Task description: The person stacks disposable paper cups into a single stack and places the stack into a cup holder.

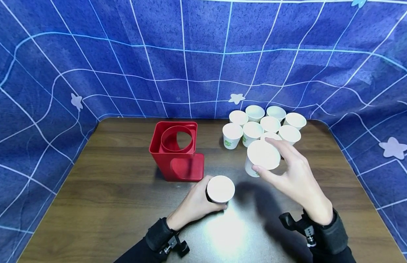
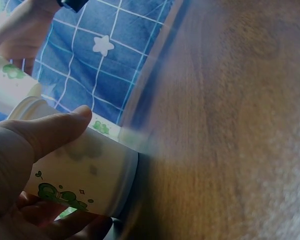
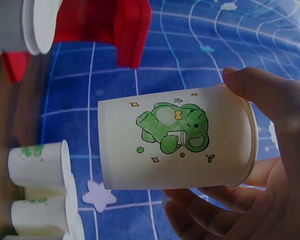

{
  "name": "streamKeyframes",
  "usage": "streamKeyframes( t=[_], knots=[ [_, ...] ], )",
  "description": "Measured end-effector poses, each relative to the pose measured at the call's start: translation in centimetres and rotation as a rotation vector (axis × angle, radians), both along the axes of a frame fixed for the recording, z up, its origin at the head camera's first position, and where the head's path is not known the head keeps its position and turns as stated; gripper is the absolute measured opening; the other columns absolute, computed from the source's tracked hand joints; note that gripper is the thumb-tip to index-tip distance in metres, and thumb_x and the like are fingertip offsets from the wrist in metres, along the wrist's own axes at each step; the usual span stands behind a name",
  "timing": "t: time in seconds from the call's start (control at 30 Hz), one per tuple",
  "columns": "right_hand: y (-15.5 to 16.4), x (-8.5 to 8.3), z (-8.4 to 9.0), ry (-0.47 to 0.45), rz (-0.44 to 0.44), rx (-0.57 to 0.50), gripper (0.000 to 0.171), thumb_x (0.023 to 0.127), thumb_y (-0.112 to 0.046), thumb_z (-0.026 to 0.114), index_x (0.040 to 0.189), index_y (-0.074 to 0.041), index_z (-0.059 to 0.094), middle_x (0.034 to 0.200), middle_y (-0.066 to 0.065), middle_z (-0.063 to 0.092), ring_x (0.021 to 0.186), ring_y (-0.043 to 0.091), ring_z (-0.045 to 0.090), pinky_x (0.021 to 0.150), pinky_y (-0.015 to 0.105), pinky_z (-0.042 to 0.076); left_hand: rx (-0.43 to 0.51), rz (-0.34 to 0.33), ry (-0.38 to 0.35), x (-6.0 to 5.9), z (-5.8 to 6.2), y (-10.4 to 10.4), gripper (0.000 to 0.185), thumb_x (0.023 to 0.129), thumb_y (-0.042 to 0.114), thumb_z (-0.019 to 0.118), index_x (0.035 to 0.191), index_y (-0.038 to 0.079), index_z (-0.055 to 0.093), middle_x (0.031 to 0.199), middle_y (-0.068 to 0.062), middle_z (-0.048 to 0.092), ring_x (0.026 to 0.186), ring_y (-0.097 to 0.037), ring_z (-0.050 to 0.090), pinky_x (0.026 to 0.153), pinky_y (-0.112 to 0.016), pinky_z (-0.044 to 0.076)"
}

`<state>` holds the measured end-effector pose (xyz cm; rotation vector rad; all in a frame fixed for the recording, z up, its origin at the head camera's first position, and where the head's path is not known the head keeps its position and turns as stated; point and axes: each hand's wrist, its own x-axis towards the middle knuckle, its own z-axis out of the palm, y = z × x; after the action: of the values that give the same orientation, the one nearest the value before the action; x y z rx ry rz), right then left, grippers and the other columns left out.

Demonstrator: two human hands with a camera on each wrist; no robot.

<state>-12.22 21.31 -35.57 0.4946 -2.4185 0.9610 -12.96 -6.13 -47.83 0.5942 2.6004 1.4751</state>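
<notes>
In the head view, my left hand [image 1: 198,200] grips a white paper cup [image 1: 221,189] upright near the middle of the table. Its rim looks doubled in the right wrist view, as if cups are nested. My right hand [image 1: 298,179] holds another paper cup [image 1: 263,156] by its rim, between thumb and fingers, above the table. A green bear print shows on this cup [image 3: 175,140] in the right wrist view. Just behind it stands a group of white paper cups [image 1: 232,136]. To the left of both hands is a red plastic holder [image 1: 160,155] with a round ring.
The brown wooden table [image 1: 101,204] ends at a blue gridded cloth [image 1: 203,65] hanging behind and at the sides. Several upright cups crowd the table's back right edge. The red holder stands close to my left fingertips.
</notes>
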Motion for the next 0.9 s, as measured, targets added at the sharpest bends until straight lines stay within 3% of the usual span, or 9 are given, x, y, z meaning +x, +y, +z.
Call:
streamKeyframes(
  t=[0.33,0.63,0.9],
  knots=[
    [-1.5,0.8,0.2,-0.005,0.091,-0.018,0.073,0.071,-0.018,0.092,0.138,-0.014,0.063,0.131,0.002,0.067,0.119,0.018,0.061,0.102,0.011,0.039,-0.003,-0.015,0.008,-0.1,0.1,0.0,0.07,0.065,0.027,0.098,0.122,0.018,0.06,0.116,0.006,0.071,0.107,-0.01,0.067,0.096,-0.035,0.055],
    [-3.0,1.2,-0.2,-0.043,0.17,-0.028,0.073,0.073,-0.02,0.092,0.14,-0.014,0.061,0.133,0.001,0.066,0.117,0.014,0.062,0.099,0.014,0.043,0.022,-0.018,-0.015,0.0,0.0,0.0,0.071,0.065,0.026,0.099,0.126,0.021,0.061,0.115,0.011,0.07,0.106,-0.008,0.066,0.096,-0.033,0.054],
    [-4.4,1.6,-0.8,-0.083,0.225,-0.031,0.073,0.076,-0.026,0.091,0.141,-0.016,0.06,0.135,-0.002,0.065,0.119,0.014,0.062,0.099,0.019,0.048,0.008,-0.034,0.019,-0.1,0.0,-0.1,0.072,0.066,0.026,0.098,0.127,0.021,0.061,0.112,0.011,0.07,0.101,-0.007,0.065,0.091,-0.031,0.054]
  ],
)
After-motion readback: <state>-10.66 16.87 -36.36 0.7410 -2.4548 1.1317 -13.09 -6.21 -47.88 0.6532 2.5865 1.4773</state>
